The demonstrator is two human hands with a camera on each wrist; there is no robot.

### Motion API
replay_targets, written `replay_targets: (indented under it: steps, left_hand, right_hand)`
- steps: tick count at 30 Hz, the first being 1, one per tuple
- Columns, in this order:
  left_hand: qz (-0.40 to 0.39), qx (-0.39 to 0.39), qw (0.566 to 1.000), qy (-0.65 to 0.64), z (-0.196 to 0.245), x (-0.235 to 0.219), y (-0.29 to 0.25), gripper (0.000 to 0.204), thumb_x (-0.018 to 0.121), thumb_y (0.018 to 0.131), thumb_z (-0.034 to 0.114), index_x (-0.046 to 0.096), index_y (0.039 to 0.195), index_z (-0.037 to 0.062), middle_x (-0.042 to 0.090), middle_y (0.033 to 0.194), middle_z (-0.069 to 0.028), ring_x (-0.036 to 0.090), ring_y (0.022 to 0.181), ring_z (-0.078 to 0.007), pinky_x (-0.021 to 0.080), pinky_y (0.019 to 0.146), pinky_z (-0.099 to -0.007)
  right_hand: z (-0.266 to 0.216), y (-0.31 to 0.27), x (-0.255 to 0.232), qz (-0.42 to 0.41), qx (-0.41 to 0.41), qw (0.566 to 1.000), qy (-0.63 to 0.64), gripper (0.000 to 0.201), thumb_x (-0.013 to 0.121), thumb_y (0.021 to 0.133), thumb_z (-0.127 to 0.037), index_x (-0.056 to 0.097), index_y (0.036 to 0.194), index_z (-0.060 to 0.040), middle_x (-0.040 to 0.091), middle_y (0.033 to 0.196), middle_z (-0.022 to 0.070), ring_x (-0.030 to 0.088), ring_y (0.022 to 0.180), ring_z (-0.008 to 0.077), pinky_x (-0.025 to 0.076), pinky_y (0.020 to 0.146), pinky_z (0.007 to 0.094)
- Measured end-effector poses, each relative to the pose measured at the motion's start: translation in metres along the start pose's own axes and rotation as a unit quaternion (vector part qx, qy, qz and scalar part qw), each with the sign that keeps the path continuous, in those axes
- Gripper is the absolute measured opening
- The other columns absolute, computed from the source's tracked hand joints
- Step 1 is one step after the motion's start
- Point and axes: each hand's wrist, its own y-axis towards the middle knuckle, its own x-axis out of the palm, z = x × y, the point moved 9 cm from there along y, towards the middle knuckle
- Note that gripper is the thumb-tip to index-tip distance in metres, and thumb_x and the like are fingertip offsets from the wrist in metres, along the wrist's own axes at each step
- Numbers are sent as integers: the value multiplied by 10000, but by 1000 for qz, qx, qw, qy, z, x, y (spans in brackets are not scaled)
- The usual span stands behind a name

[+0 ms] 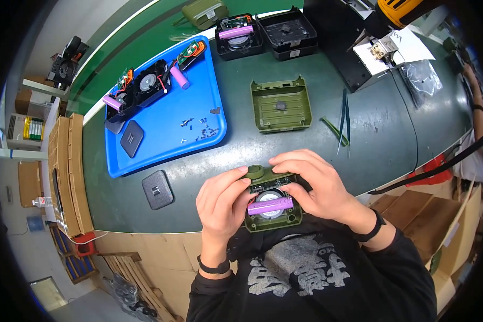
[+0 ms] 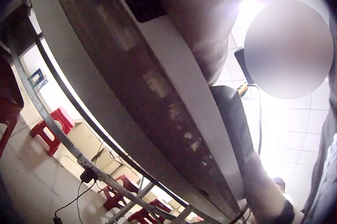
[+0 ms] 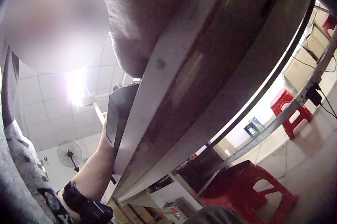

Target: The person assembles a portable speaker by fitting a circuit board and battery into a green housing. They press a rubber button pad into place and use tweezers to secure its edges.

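Observation:
Close to the person's body, both hands hold a green speaker housing (image 1: 297, 220) at the table's near edge. Inside it lie a purple battery cell (image 1: 272, 206) and a round silver speaker. Across its far end sits a green control panel (image 1: 256, 172) with round knobs, a dark circuit board below. The left hand (image 1: 220, 199) grips the panel's left end, fingers over the top. At the panel's right end the right hand (image 1: 319, 185) pinches with fingers above and thumb below. The housing's dark side shows in the left wrist view (image 2: 235, 124).
A blue tray (image 1: 169, 152) holds opened black speaker parts and loose screws. Beyond the hands stands a green shell (image 1: 280, 121), with green strips (image 1: 342, 126) to its right. A dark square cover (image 1: 158, 190) lies left. Black housings (image 1: 288, 45) and a yellow power tool (image 1: 397, 13) are farther back.

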Motion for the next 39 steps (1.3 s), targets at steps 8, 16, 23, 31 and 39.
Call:
replay_targets:
  steps: [8,16,23,31,39]
  left_hand:
    - [-5,-3,1000,3,-1,1,1,346,798,697,54,625,996,35,695,1026,-117,681,827,-265,514,662,-327]
    - [-3,-14,1000,4,-2,2,0,348,796,694,41,627,998,31,695,1031,-125,678,813,-264,517,662,-328]
    - [3,-20,1000,5,-3,1,1,339,790,687,22,630,986,23,696,1031,-140,681,811,-274,521,667,-334]
    - [1,-21,1000,7,-2,1,1,333,790,687,28,632,980,22,697,1026,-137,683,818,-274,522,671,-335]
    - [-1,-13,1000,10,0,1,0,333,792,692,43,632,984,27,695,1023,-133,682,816,-269,527,673,-339]
  right_hand:
    - [1,0,0,-2,3,1000,-3,306,712,756,-25,603,1042,-17,645,1077,124,630,950,314,510,812,387]
    - [1,-1,0,2,1,1000,-3,313,724,756,-40,609,1046,-15,648,1071,121,633,943,312,513,806,383]
    - [1,0,-2,9,3,1000,12,332,743,754,-53,609,1054,-8,650,1076,122,639,953,310,518,815,382]
    - [2,-1,-1,9,3,1000,12,325,745,745,-51,603,1034,-7,648,1080,123,640,960,311,517,817,386]
    - [3,-1,0,-4,14,1000,11,306,731,740,-36,599,1015,-7,646,1083,122,639,962,315,514,818,389]
